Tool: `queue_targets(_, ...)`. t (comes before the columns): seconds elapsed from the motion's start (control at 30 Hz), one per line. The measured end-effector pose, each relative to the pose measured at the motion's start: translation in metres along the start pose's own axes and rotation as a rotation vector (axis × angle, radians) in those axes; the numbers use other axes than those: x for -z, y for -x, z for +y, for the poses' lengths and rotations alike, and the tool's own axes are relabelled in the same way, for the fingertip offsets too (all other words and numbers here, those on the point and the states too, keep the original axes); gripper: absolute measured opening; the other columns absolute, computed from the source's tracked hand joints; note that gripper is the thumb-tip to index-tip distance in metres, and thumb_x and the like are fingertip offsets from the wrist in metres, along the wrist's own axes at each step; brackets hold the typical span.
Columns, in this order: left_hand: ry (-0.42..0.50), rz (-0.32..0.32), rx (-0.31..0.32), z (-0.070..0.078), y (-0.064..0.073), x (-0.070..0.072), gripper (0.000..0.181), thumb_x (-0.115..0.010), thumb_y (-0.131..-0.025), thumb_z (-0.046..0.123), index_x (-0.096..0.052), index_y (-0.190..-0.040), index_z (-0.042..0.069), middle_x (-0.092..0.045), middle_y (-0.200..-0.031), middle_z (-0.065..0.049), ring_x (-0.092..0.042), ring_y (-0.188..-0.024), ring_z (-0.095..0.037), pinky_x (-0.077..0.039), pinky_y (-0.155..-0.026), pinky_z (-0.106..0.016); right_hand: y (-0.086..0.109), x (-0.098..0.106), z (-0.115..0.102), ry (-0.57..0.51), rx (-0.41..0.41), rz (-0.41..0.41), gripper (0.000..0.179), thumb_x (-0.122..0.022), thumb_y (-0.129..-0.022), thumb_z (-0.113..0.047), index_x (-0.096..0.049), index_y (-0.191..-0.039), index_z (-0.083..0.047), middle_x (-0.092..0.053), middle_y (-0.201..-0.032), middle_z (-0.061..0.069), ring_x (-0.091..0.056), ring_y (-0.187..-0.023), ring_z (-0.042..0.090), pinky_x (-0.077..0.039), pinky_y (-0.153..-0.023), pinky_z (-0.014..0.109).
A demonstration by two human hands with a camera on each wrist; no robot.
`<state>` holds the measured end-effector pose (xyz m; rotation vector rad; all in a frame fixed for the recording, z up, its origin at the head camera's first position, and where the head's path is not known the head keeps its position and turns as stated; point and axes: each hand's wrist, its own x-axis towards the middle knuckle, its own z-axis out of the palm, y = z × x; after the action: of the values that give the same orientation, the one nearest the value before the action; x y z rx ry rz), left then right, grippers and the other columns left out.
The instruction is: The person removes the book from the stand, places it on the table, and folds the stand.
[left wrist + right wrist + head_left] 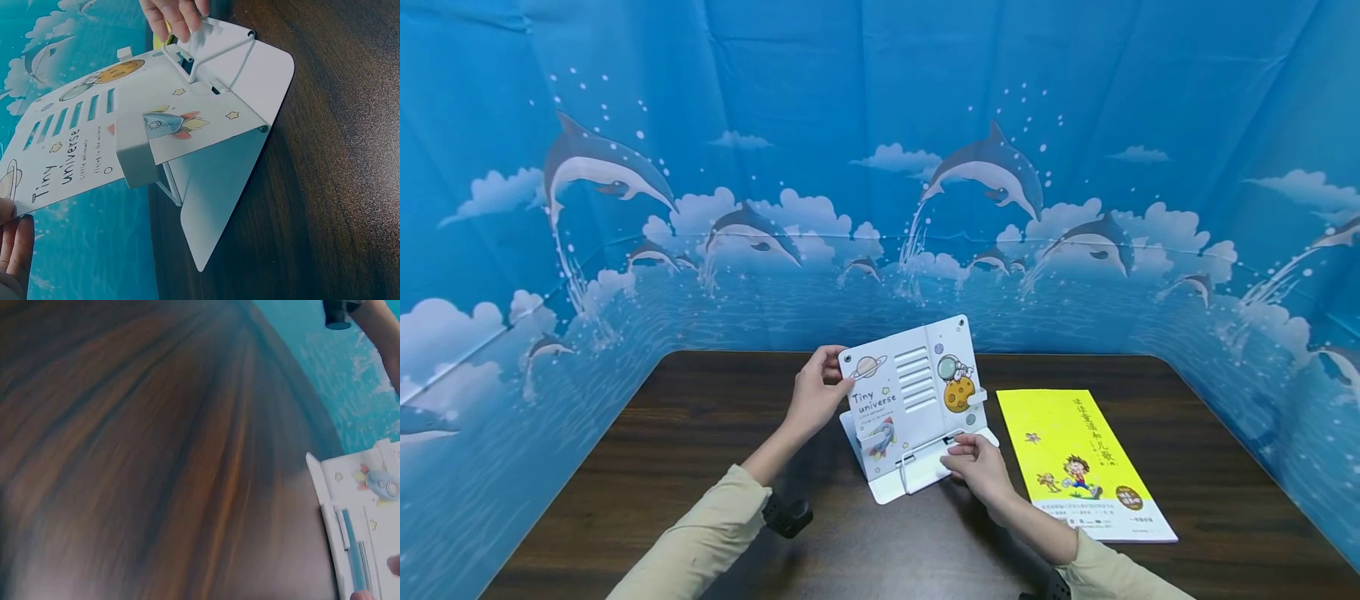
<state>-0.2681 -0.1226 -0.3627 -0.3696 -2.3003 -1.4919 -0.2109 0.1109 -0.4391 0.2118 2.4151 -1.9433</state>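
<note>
A white metal book stand (917, 429) printed with "Tiny universe", a planet, a rocket and an astronaut stands on the table, its slotted back panel tilted up from a base plate. My left hand (820, 387) pinches the panel's upper left corner between thumb and fingers. At the lower right of the stand, my right hand (981, 471) pinches at the wire page holder (904, 473) near the front ledge. Its fingertips (178, 28) also show at the top of the left wrist view. Only bits of the right hand appear in the right wrist view.
Right of the stand lies a yellow book (1060, 433) with a cartoon child on its cover. Both sit on a dark wood-grain table (700, 433). Behind and around it hangs a blue dolphin-print cloth (820, 125). A black camera (788, 517) is strapped to the left wrist.
</note>
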Motion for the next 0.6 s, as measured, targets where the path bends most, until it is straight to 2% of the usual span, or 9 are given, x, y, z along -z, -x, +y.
queue_targets(0.17,-0.007,-0.002,0.015,0.000,0.001,0.000,0.040,-0.063,-0.077,-0.007,-0.051,-0.114,-0.001,-0.059,-0.096,-0.013,-0.058,-0.081,-0.022,-0.052,-0.068,-0.029,-0.001,-0.009,-0.001,-0.078,-0.060,0.012,0.044,-0.062,-0.081,-0.002,-0.044,-0.118,0.013,-0.061,-0.096,0.019,-0.060,-0.076,0.014,-0.053,-0.073,0.032)
queue_targets(0.37,0.015,-0.002,0.027,-0.002,0.001,-0.001,0.039,-0.063,-0.077,-0.008,-0.051,-0.115,-0.001,-0.058,-0.097,-0.014,-0.058,-0.081,-0.022,-0.053,-0.069,-0.032,-0.003,-0.021,-0.001,-0.148,-0.045,0.052,0.049,-0.063,-0.079,0.000,-0.038,-0.120,0.015,-0.062,-0.097,0.024,-0.061,-0.075,0.015,-0.053,-0.072,0.033)
queue_targets(0.6,0.011,-0.002,0.018,-0.002,0.002,-0.001,0.040,-0.062,-0.077,-0.009,-0.051,-0.114,-0.002,-0.058,-0.097,-0.014,-0.058,-0.081,-0.022,-0.054,-0.068,-0.031,-0.008,-0.034,0.002,-0.213,-0.024,0.095,0.052,-0.062,-0.079,0.002,-0.029,-0.117,0.014,-0.065,-0.081,0.015,-0.061,-0.066,0.010,-0.053,-0.064,0.025)
